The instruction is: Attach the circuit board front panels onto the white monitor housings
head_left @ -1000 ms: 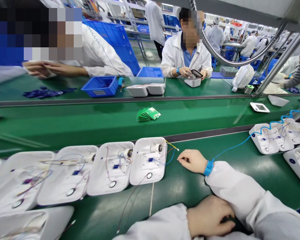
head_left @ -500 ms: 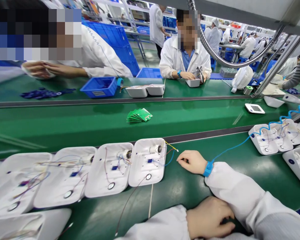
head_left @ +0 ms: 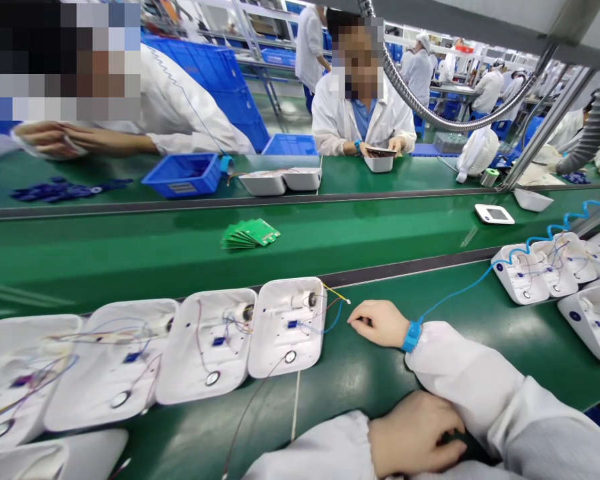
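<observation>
My right hand (head_left: 379, 323) lies on the green bench with its fingers curled into a loose fist and nothing in it. A blue wrist strap (head_left: 411, 335) with a coiled blue cord is on that wrist. Its knuckles are just right of the loose wire ends (head_left: 341, 301) of the nearest open white housing (head_left: 286, 328). My left hand (head_left: 414, 437) rests at the bottom edge against my right sleeve, fingers bent and apart, holding nothing.
A row of open white housings (head_left: 130, 363) with wires runs left along the bench; more housings (head_left: 535, 273) sit at the right. On the belt lie a fanned stack of green circuit boards (head_left: 250, 234) and a white device (head_left: 494, 213). Co-workers sit opposite beside a blue bin (head_left: 183, 175).
The green boards and the white device on the belt have drifted left. The view has shifted slightly. Both my hands have stayed where they were.
</observation>
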